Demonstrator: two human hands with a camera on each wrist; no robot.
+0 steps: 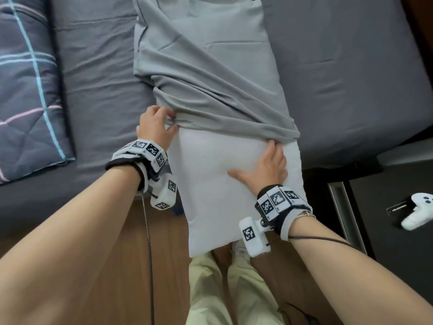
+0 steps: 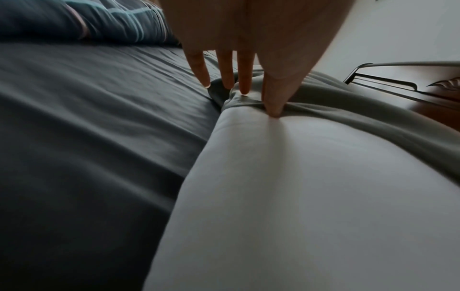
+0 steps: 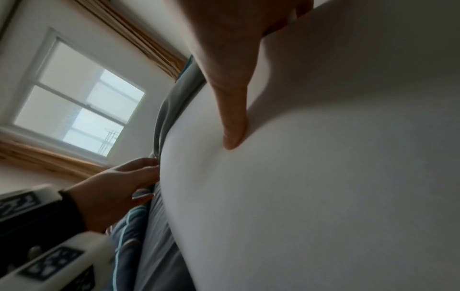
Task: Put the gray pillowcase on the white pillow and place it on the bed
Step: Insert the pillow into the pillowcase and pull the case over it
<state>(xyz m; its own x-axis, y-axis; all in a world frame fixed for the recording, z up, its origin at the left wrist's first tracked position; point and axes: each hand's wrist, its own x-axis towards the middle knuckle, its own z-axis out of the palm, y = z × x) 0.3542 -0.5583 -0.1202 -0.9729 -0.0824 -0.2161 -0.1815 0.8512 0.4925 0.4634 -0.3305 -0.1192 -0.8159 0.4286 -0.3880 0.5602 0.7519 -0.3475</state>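
Dark gray sheets cover the bed [image 1: 98,66], with a plaid quilt [image 1: 25,85] bunched at its left edge and a window [image 3: 74,102] on the far wall. Across the bed lies the pillow [image 1: 218,165], its near end hanging over the wood floor [image 1: 161,254], its far half inside the pillowcase [image 1: 203,73], whose open hem is bunched across the middle. At the hem's left corner the left hand [image 1: 155,127] pinches gathered cloth between thumb and fingers. Over on the right, the right hand [image 1: 269,165] lies on the bare pillow, thumb spread flat, fingertips curled on the hem. A white controller [image 1: 419,213] sits on the dark nightstand [image 1: 384,207] beside the bed
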